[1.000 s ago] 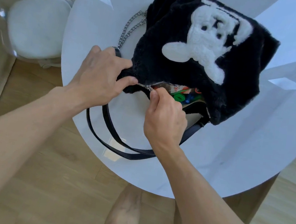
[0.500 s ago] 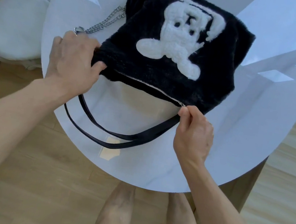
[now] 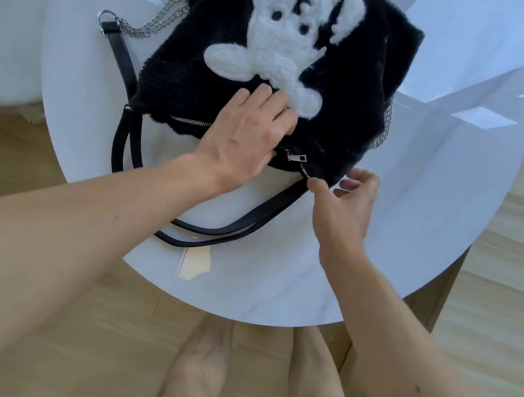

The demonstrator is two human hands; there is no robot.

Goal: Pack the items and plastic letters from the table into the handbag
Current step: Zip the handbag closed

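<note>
The black fluffy handbag (image 3: 185, 65) with a white plush figure lies flat on the round white table (image 3: 437, 194). Its zipper runs shut along the near edge, with the metal pull (image 3: 296, 157) near the right end. No items or letters show. My left hand (image 3: 249, 133) rests flat on the bag just above the zipper, fingers together. My right hand (image 3: 347, 199) hovers at the bag's near right corner with fingers loosely apart, the thumb tip touching the zipper's tail. The black straps (image 3: 215, 235) loop over the table toward me.
A silver chain (image 3: 157, 23) and strap ring lie left of the bag. A white-seated chair (image 3: 4, 41) stands to the left of the table. Below the near table edge are wooden floor and my bare legs (image 3: 198, 366).
The zipper was pulled shut over the coloured contents. My right hand has since let go of the pull. My left hand moved from the bag's left corner to its middle.
</note>
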